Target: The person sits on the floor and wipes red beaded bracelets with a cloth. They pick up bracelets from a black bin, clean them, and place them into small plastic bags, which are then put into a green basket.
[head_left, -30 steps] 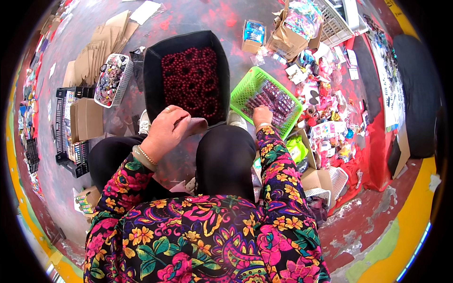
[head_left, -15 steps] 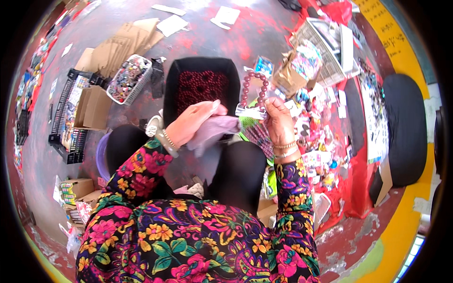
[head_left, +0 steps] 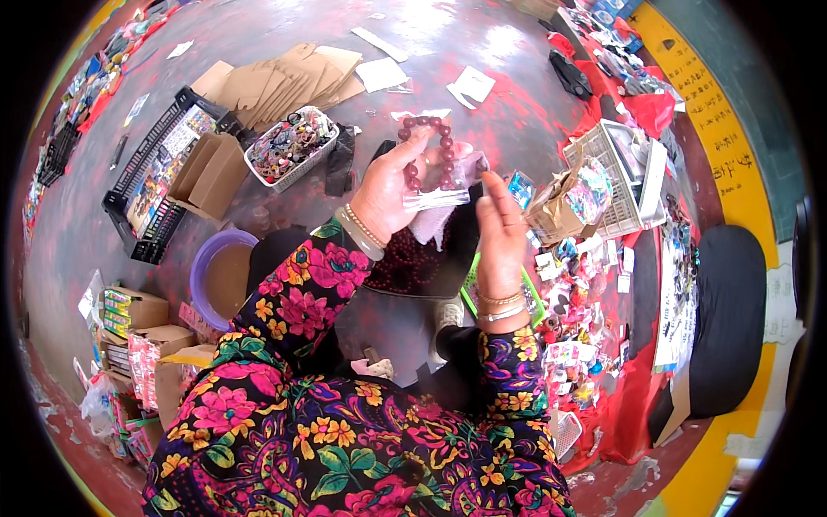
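Observation:
A dark red bead bracelet (head_left: 447,155) lies in a clear plastic bag (head_left: 435,200) that my left hand (head_left: 388,189) grips, thumb over the beads. A pale purple cloth (head_left: 433,226) hangs behind the bag, also against my left hand. My right hand (head_left: 501,228) is raised beside the bag's right side, fingers stretched upward close to the cloth's edge; whether they touch it I cannot tell. Below my hands stands a black-lined bin (head_left: 469,233) with many dark red beaded bracelets (head_left: 413,263), partly covered by the bag and my arms.
At the left are a basket of mixed trinkets (head_left: 289,151), an open cardboard box (head_left: 207,177), a black crate (head_left: 142,246) and a purple basin (head_left: 200,280). A green-rimmed tray (head_left: 536,297) sits by my right wrist, with small packaged goods (head_left: 586,297) farther right.
The bagged bracelet has passed from my right hand to my left, which has risen. My right hand no longer pinches the bag. The view has shifted, and the bin appears lower.

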Demonstrator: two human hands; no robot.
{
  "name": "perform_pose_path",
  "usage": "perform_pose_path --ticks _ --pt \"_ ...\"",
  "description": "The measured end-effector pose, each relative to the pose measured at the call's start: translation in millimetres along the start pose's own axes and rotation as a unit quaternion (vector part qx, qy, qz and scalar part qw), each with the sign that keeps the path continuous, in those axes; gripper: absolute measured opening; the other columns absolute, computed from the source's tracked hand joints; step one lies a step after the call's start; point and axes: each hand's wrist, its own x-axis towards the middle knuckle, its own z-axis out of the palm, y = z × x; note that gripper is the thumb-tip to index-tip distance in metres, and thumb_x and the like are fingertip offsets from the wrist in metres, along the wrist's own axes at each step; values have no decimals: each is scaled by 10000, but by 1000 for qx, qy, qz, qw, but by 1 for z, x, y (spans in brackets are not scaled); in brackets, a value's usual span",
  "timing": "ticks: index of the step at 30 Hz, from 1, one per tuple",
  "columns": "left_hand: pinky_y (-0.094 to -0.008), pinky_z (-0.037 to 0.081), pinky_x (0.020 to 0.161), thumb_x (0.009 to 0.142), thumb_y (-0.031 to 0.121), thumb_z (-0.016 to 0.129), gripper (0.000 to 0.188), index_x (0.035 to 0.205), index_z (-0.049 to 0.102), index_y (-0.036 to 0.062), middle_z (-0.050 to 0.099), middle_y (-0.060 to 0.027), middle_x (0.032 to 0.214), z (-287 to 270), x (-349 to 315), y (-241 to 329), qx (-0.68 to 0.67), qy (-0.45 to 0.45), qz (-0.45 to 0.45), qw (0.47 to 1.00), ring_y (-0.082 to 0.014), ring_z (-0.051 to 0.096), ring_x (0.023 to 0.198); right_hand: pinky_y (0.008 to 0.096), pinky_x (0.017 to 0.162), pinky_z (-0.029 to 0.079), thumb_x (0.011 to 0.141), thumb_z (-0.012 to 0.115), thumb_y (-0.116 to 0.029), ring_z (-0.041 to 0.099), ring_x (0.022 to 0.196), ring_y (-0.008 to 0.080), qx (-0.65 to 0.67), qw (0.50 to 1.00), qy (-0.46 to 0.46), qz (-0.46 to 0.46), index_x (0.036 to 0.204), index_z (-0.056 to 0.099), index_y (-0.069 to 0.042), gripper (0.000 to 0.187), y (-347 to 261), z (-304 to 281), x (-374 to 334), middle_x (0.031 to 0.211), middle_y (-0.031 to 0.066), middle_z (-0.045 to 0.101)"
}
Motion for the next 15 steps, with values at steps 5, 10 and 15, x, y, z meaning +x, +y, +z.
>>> perform_pose_path --ticks 5,10,15 --pt "-390 371 940 921 298 420 464 1315 347 62 521 -181 1144 -2 -7 -3 -76 0 24 997 -283 491 1085 307 1020 264 877 518 -205 375 1207 191 421 892 -109 122 1340 334 -30 529 6 31 -14 1273 117 440" --pt "-385 394 915 915 289 420 465 1308 351 50 513 -188 1156 1 -9 3 -46 -19 2 999 -270 499 1076 297 946 368 854 560 -115 460 1122 169 257 958 -97 86 1317 362 -27 512 2 36 -17 1223 88 486" --pt "-379 402 926 869 188 472 459 1287 366 31 501 -200 1189 -6 -12 9 6 15 -33 999 -265 522 1056 312 883 442 896 425 -135 545 1027 186 309 939 -50 142 1222 469 6 358 22 -5 9 1155 102 550"
